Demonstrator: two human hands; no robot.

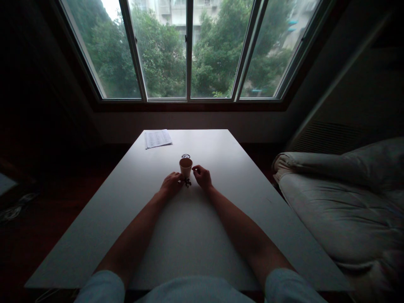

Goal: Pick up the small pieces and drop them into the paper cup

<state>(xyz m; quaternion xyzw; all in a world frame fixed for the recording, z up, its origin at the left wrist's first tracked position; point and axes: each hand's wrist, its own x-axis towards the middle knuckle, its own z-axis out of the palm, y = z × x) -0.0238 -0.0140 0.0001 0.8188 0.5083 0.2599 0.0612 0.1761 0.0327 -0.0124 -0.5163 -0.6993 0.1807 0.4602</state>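
A paper cup (186, 169) stands upright on the white table, its open mouth toward me. Several small dark pieces (187, 183) lie in a loose pile just in front of it. My left hand (172, 182) rests at the cup's left, fingers bent and closed by the pile; whether they grip a piece is hidden. To the right of the cup is my right hand (203, 176), thumb and forefinger pinched near the rim, with a tiny dark thing at the tips that I cannot name. Behind the cup lies a dark-rimmed round thing (186, 156), partly hidden by it.
Printed sheets of paper (158, 139) lie at the far left corner of the white table (176, 248). A window (189, 63) is beyond its far edge. To the right sits a padded seat covered in pale cloth (341, 206). Cables (15, 208) lie on the floor at the left.
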